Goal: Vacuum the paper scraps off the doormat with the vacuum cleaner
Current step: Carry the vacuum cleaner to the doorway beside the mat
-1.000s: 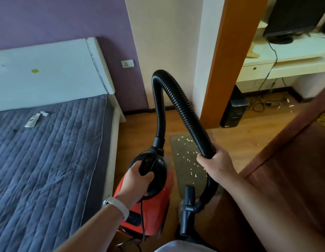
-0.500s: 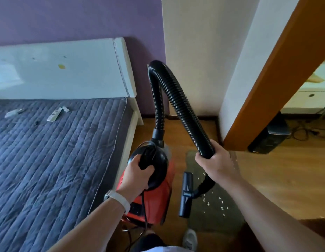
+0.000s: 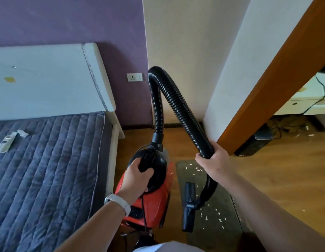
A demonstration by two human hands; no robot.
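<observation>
A red and black vacuum cleaner (image 3: 154, 202) hangs above the wooden floor beside the bed. My left hand (image 3: 138, 179) grips its black top handle. A ribbed black hose (image 3: 178, 104) arches up from the body and down to my right hand (image 3: 212, 159), which is closed around it. Below that hand the hose ends in a black nozzle (image 3: 189, 208) held over the grey-green doormat (image 3: 210, 231). White paper scraps (image 3: 214, 216) lie scattered on the mat, near the nozzle and at the mat's far end.
A bed with a grey quilted cover (image 3: 49, 170) and white headboard fills the left. A wall socket (image 3: 134, 77) sits ahead. An orange door frame (image 3: 278, 75) rises on the right, with a black box (image 3: 256, 142) and cables on the floor behind it.
The view has shifted, and the socket and the room behind the door frame show again. Both hands keep their grip. The nozzle still hangs over the mat.
</observation>
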